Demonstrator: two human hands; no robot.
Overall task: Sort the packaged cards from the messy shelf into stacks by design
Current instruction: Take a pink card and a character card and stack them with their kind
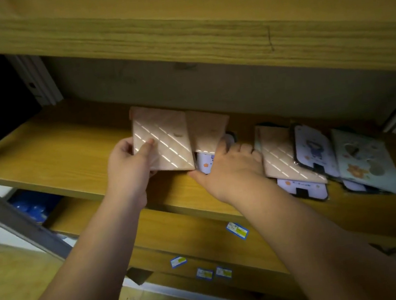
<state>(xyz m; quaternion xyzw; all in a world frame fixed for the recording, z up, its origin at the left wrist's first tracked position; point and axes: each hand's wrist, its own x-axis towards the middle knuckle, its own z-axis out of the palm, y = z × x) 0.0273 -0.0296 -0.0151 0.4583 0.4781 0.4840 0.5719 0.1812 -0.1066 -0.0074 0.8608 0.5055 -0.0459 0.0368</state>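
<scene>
Both bare forearms enter from the lower frame edge and converge toward centre. Left hand (128,169), centre-left: fingers (147,148) curled closed in a pinch, thumb on top. Right hand (233,170), centre: palm down, flat, fingers spread and extended forward, thumb pointing left.

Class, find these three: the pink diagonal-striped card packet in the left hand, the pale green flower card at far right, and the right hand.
Pink diagonal-striped card packet (165,141), head view, striped face.
Pale green flower card (364,162), head view, printed front.
Right hand (233,170), head view, back of hand.
</scene>
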